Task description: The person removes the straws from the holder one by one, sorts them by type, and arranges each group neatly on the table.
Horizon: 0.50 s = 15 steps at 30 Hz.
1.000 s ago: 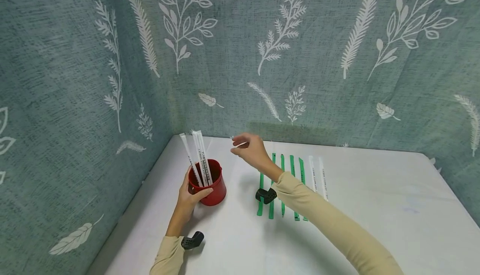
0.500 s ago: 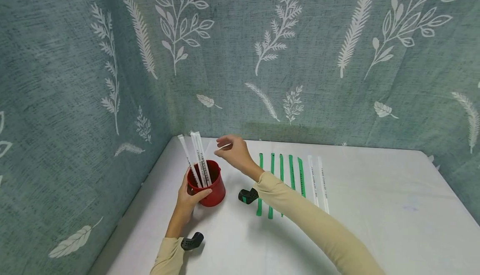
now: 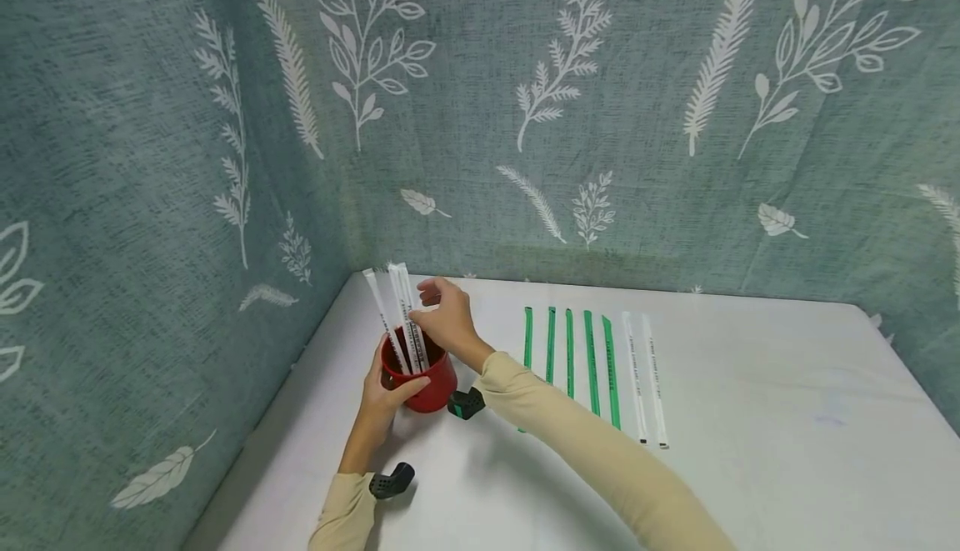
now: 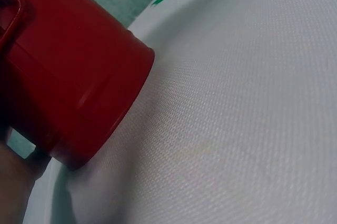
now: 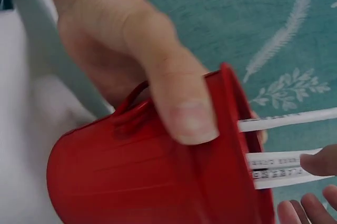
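Gripping red bucket (image 3: 437, 386), left hand (image 3: 378, 401), white sticks (image 3: 402, 299) beside right hand (image 3: 451, 318)

Counter (image 3: 787, 359) evenly lit now in head view; soft shadow thrown beneath right sleeve (image 3: 581, 438); left wrist view dimmed, red bucket (image 4: 84, 71) darkened lower left, faint sheen caught.

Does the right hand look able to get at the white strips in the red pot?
Probably yes. The right hand is right beside the white strips, which rise above the rim of the red pot. The left hand grips the pot itself, so nothing seems in the way.
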Motion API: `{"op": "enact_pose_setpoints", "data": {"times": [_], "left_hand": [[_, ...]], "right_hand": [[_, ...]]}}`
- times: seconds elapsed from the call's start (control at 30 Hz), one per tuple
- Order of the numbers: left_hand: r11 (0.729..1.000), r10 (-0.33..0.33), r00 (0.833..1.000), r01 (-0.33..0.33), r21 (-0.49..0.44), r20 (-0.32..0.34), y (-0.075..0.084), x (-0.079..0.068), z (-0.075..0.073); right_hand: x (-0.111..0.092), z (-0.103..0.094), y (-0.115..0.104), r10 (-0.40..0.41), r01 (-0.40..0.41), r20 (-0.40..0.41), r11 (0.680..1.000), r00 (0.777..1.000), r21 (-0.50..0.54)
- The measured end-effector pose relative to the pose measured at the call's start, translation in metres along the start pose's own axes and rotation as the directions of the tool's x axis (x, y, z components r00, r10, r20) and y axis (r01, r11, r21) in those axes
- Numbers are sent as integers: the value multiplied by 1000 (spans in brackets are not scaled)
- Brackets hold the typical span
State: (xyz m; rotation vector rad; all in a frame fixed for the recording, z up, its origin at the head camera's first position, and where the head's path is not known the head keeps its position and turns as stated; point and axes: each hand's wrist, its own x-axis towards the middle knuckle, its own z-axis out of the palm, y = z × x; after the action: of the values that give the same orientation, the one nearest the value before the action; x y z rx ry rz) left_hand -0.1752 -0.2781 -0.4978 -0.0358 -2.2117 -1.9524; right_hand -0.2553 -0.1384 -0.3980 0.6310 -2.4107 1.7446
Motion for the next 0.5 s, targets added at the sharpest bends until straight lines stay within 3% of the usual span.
{"op": "enact_pose_setpoints", "data": {"times": [0.23,0.5], "left_hand": [[1000,-23,1000,23,-8,-7,5,-2,-2],[1000,-6,999,6,-2,36,32,-9,3]], "right_hand": [[1,12,3,-3,4,21,998,1000,-68],[3,16,2,15,-12,31,995,999,-103]]}}
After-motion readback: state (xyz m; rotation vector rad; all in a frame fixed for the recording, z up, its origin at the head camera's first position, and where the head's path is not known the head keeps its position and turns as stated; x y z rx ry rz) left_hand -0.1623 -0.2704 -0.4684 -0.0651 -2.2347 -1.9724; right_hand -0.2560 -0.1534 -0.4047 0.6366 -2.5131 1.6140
